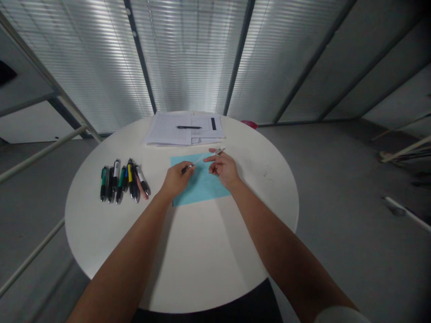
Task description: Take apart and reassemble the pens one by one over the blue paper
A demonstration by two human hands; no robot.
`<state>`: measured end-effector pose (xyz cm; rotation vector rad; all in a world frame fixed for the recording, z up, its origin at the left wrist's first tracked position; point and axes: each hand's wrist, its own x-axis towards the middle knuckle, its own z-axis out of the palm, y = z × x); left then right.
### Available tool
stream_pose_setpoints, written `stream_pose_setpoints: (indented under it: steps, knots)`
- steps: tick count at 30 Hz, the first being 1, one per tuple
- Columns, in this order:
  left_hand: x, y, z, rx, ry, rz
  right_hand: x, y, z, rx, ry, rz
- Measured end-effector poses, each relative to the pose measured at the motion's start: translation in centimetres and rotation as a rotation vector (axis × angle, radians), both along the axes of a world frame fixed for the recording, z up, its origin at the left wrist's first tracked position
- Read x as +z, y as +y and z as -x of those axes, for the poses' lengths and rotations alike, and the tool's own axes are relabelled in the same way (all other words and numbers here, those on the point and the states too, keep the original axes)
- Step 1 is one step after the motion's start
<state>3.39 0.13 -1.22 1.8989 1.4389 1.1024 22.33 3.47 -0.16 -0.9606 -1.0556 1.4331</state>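
**Left hand (177, 180) and right hand (225, 170) above a light-blue sheet (204, 186)**

On a round white table (202, 255), the left hand pinches a dark pen part (187, 168). The right holds a slim pale piece (219, 151) between its fingers; whether the two pieces join is unclear. Clustered pens (130, 172) lie leftward; a black pen (189, 127) rests on printed papers (171, 135) beyond.

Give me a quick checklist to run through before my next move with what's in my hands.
1. Left hand has hold of the dark piece: ok.
2. Right hand has the slender pale piece at its fingers: ok.
3. The two pieces joined or separate: cannot tell, too small.
4. Blue sheet lying beneath the hands: ok.
5. Loose pens grouped left of the sheet, apart from the hands: ok.
6. Black pen resting on the papers: ok.
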Motion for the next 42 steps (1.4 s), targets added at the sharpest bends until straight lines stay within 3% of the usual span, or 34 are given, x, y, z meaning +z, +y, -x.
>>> stream_pose_setpoints:
  steps: [11,18,42]
  knots:
    - [-0.14,0.06,0.03,-0.011,0.004,0.004,0.17,0.05,0.59,-0.099,0.035,-0.014]
    - [-0.4,0.12,0.1,-0.01,0.008,0.015,0.05,0.1,0.58,-0.043,0.082,-0.021]
    - [-0.76,0.36,0.11,-0.016,0.075,-0.003,-0.3,0.43,0.71,-0.113,0.061,-0.012]
